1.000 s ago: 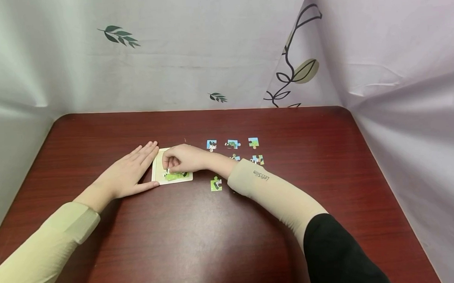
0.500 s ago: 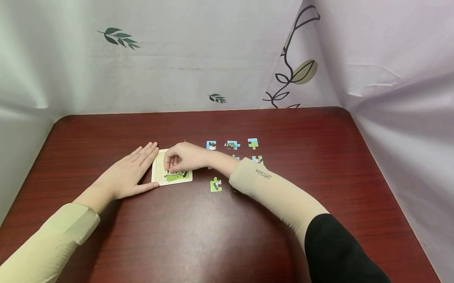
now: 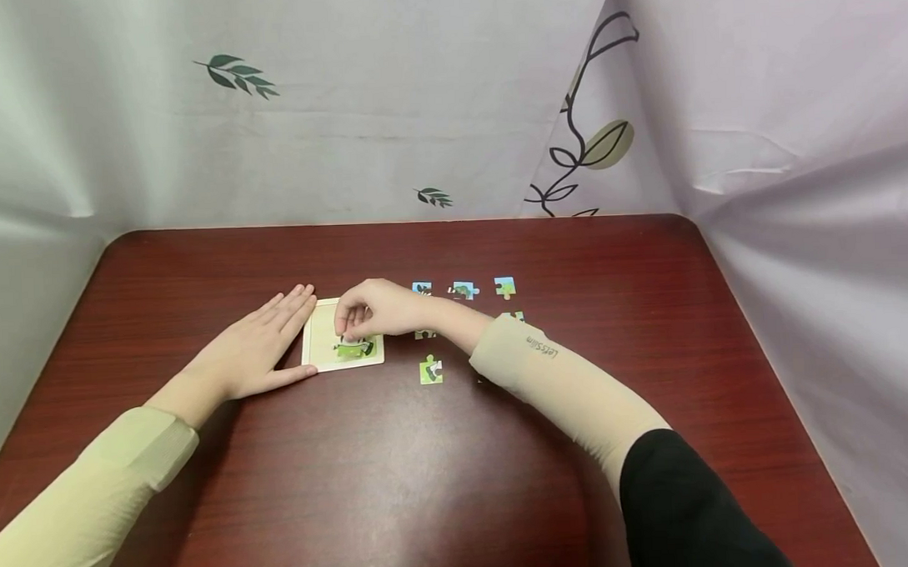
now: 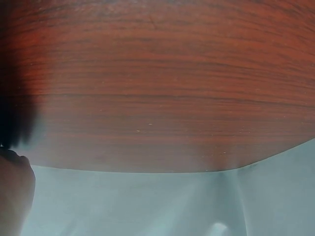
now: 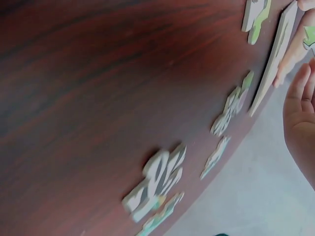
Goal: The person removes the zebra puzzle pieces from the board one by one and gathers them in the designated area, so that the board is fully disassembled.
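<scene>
My left hand [image 3: 255,350] lies flat with straight fingers along the left edge of a pale, shallow puzzle tray [image 3: 320,331]. Above the tray, my right hand [image 3: 382,308] has its fingers curled and pinches a small puzzle piece. That green-topped puzzle piece [image 5: 309,37] shows at the fingertips in the right wrist view, cut off by the frame's edge. A green patch of puzzle [image 3: 355,350] lies in the tray's lower right part; the hand partly covers it. The left wrist view shows mostly tabletop, with a bit of a hand [image 4: 15,191] at its left edge.
Loose puzzle pieces lie right of the tray: one green and white [image 3: 430,370], one blue [image 3: 465,291], one with green and blue [image 3: 505,287]. The right forearm hides others. Pale curtains [image 3: 358,103] close off the far side and flanks of the dark red table [image 3: 341,488].
My right hand has shifted slightly right and away from the table's front, showing more of the green patch in the tray. The left hand stays in place.
</scene>
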### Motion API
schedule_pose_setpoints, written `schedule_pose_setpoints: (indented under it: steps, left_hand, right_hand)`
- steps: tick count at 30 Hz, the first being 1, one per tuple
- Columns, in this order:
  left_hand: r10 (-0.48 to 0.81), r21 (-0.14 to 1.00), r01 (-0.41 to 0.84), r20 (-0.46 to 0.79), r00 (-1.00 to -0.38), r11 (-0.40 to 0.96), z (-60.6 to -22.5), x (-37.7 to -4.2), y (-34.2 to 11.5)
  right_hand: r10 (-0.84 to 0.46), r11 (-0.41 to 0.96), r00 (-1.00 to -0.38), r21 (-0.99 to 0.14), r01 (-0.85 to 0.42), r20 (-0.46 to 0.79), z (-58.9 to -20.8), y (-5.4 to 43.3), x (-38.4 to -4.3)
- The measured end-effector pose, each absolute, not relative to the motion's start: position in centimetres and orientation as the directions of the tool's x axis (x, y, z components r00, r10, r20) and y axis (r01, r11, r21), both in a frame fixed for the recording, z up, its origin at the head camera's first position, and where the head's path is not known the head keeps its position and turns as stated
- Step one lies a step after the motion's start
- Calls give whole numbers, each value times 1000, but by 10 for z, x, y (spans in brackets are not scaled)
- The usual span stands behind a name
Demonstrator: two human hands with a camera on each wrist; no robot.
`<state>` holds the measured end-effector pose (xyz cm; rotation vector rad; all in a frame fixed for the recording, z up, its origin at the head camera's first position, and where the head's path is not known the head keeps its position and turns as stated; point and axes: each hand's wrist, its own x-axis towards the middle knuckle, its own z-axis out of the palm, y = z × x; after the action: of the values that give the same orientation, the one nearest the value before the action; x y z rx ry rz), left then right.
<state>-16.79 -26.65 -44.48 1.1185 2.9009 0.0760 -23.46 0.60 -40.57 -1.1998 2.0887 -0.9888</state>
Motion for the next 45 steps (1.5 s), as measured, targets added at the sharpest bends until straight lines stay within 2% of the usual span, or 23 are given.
schedule_pose_setpoints:
  steps: [25, 45]
  left_hand:
    - [682, 45, 682, 13, -731, 730, -448, -169, -269]
    - [675, 45, 675, 1, -738, 737, -447, -168, -266]
  right_hand:
    - [-836, 417, -531, -792, -446, -140, -388, 89, -231]
    - [-789, 538, -557, -731, -420, -260, -395, 147, -211]
